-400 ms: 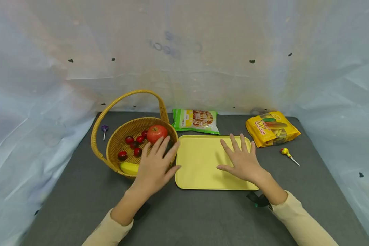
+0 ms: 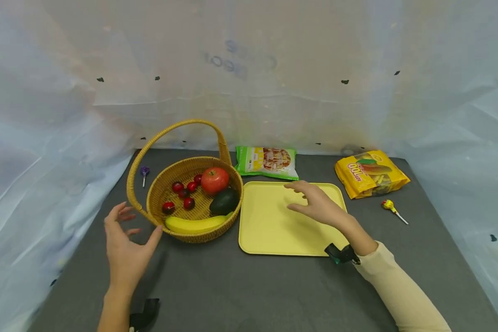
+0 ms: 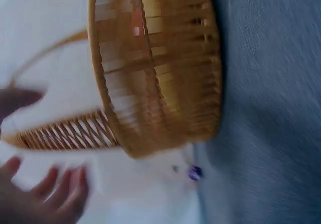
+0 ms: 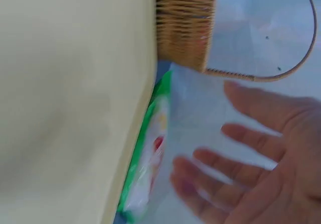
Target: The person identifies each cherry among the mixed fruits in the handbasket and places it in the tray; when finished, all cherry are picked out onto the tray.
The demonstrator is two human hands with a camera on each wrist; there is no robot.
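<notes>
Woven wicker basket with arched handle [image 2: 191, 198] sits on the grey table [image 2: 249, 286], left of and just beside the flat yellow plastic tray [image 2: 269, 226], holding a red apple [image 2: 214, 179], dark green avocado [image 2: 224, 201], yellow banana [image 2: 195, 224] and about 5 small dark-red cherries [image 2: 177, 187].

Left hand [image 2: 126, 246] hovers near the basket's front-left rim, fingers spread w/ thumb out, gripping nothing. Right hand [image 2: 315, 205] hangs over the tray's far half, fingers loosely extended and slightly parted, also holding nothing; wrist view is too blurred to say more.

Risks, as I judge them:
- Left hand closing on the rim alone, not the handle, could tip the basket; apple and cherries roll easily.
- Basket nearly touches the tray, so a shove would slide the tray too.
- Right hand reaching on toward the green snack packet [image 2: 267, 162] might drag it off the back edge area.

Vs 0.4 s ago: left hand was over the basket covering avocado and most of the banana; now it's pulled back left, both visible. Right hand lay flat on the tray w/ fingers splayed; now it's lifted and turned further back.
</notes>
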